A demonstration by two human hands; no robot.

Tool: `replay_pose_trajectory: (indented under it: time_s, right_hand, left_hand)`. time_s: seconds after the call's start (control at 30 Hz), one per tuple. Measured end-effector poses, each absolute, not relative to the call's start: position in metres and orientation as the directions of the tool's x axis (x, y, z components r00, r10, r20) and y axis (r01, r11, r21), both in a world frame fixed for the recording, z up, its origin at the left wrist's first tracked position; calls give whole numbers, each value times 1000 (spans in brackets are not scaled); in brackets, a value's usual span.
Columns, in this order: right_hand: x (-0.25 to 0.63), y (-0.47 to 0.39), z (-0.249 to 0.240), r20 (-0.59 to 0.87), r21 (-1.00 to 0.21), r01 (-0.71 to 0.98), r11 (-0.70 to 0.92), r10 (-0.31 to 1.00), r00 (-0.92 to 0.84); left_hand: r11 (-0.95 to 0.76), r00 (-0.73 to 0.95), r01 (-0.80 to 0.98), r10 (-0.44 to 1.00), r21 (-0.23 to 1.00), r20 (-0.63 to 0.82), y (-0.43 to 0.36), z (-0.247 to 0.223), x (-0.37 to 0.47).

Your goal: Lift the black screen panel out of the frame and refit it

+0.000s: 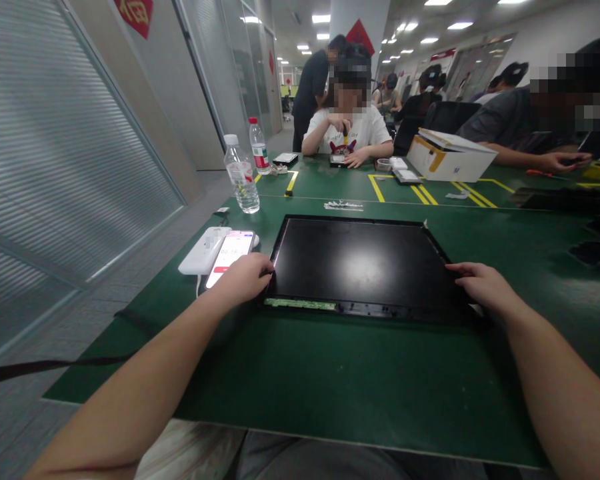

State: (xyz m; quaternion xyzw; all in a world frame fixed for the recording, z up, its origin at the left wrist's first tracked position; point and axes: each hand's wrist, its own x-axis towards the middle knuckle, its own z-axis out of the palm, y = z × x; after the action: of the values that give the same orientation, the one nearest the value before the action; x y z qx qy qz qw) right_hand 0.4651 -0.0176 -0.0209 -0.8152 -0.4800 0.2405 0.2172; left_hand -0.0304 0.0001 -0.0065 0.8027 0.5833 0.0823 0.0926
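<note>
A black flat display panel lies face up on the green table in front of me. Its lower edge bears a narrow green circuit board on the left part. My left hand grips the panel's left edge, fingers closed over the rim. On the opposite side, my right hand pinches the right edge between thumb and fingers. The fingertips beneath both edges are hidden. A lit phone rests just beyond my left wrist, partly over a white device.
Two water bottles, one clear-capped and one red-capped, stand at the back left. A white box is at the far right. Dark parts lie along the right side. Across the table a person works with a tool.
</note>
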Motion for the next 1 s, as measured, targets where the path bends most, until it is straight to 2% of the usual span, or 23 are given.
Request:
replay_pose_trajectory:
  time_s: [0.13,0.33,0.77,1.0]
  right_hand:
    - [467,-17,-24,-146,-591,679,-435,886,441]
    - [466,-17,-23,-174,-609,653,-449,880,443]
    - [462,-20,-18,-163,-544,697,-467,874,459]
    - [474,-14,-30,-108,-594,681,-429,881,461]
  left_hand:
    - [-311,311,921,950,233,41,-1,-8,-30]
    - [-315,314,922,948,226,42,-2,-7,-27]
    - [-278,267,946,960,166,87,-3,-15,-17]
    - [-274,264,945,962,180,78,-1,-25,-13]
